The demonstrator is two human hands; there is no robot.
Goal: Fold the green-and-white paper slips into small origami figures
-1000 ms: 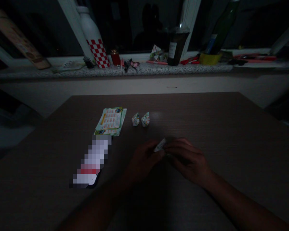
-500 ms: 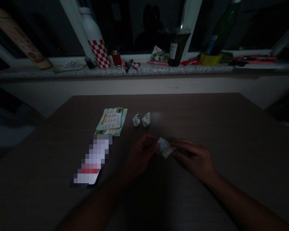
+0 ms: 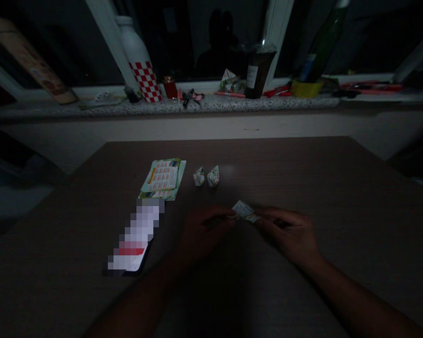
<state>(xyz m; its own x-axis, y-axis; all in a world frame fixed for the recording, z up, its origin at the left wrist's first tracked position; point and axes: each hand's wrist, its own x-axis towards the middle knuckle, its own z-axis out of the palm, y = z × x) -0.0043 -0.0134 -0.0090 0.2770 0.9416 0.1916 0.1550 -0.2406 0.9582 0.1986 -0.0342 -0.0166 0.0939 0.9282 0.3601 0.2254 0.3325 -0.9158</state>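
A small folded piece of printed paper (image 3: 244, 210) is held between both hands above the table (image 3: 289, 169). My left hand (image 3: 206, 232) pinches its left corner between thumb and fingers. On the opposite side, my right hand (image 3: 291, 230) grips the right corner in the same way. White, green and coloured print shows on the paper; its underside is hidden. Beyond my left hand stand two small folded paper shapes, one on the left (image 3: 199, 177) and one on the right (image 3: 213, 177), side by side with pointed tops.
Left of the folded shapes lies a stack of printed paper sheets (image 3: 162, 177). Nearer me is a phone (image 3: 137, 239) with its screen blurred out. Along the granite windowsill (image 3: 218, 104) stand a checkered bottle (image 3: 144, 75), a dark cup (image 3: 258, 72) and a green bottle (image 3: 326, 42). The light is dim.
The paper has tilted and now looks flatter and narrower from front to back. My left hand has shifted its fingers along the left corner; my right hand has moved slightly.
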